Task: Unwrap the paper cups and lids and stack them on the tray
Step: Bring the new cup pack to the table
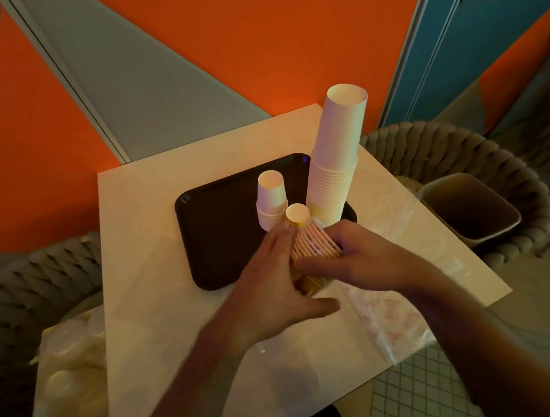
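A stack of small cups [312, 243] is being gripped between both hands, left [273, 287] and right [366, 253], at the near edge of the tray [223, 232] on the counter [141, 284].

White cups [337, 157], dark brown tray [223, 232]

place: likely café | cues: tray [222, 225], woven chairs [459, 147], bright orange wall [254, 45]
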`<action>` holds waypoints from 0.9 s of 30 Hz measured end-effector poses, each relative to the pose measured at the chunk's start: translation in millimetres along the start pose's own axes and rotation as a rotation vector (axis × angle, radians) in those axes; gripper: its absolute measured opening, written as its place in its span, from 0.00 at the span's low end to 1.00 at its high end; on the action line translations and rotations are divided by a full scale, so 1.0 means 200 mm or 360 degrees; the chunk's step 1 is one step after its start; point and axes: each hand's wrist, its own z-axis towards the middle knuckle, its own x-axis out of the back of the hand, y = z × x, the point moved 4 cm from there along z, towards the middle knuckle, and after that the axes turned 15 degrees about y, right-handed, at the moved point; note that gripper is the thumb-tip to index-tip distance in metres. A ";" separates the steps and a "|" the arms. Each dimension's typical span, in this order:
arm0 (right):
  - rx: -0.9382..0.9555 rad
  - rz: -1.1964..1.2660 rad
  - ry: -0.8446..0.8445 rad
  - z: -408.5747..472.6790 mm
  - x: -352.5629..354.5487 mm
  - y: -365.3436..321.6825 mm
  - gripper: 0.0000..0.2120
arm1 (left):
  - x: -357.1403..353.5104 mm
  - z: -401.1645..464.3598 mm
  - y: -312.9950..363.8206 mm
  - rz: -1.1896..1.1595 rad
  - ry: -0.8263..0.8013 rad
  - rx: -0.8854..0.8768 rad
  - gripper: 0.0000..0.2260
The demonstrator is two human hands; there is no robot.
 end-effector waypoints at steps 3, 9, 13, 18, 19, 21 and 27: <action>0.0025 0.0043 0.0039 -0.01 -0.01 0.00 0.16 | -0.02 0.01 0.02 0.0108 0.0389 -0.0090 0.47; -0.0051 -0.0012 -0.0284 0.00 0.03 0.03 0.19 | -0.05 0.02 -0.01 0.0292 0.0386 -0.0159 0.45; -0.0035 0.0031 -0.0376 0.03 0.14 0.03 0.16 | -0.06 0.01 -0.03 0.0327 0.0449 -0.0133 0.43; -0.0019 0.0171 -0.0311 0.05 0.25 0.06 0.26 | -0.04 0.03 -0.06 0.0301 0.0491 -0.0090 0.42; -0.0007 0.0177 -0.0300 0.05 0.25 0.06 0.26 | -0.04 0.03 -0.05 0.0302 0.0494 -0.0101 0.43; 0.0011 0.0153 -0.0298 0.05 0.24 0.07 0.26 | -0.04 0.04 -0.03 0.0286 0.0491 -0.0131 0.46; 0.0025 0.0132 -0.0295 0.07 0.20 0.05 0.22 | -0.06 0.05 -0.01 0.0304 0.0462 -0.0139 0.42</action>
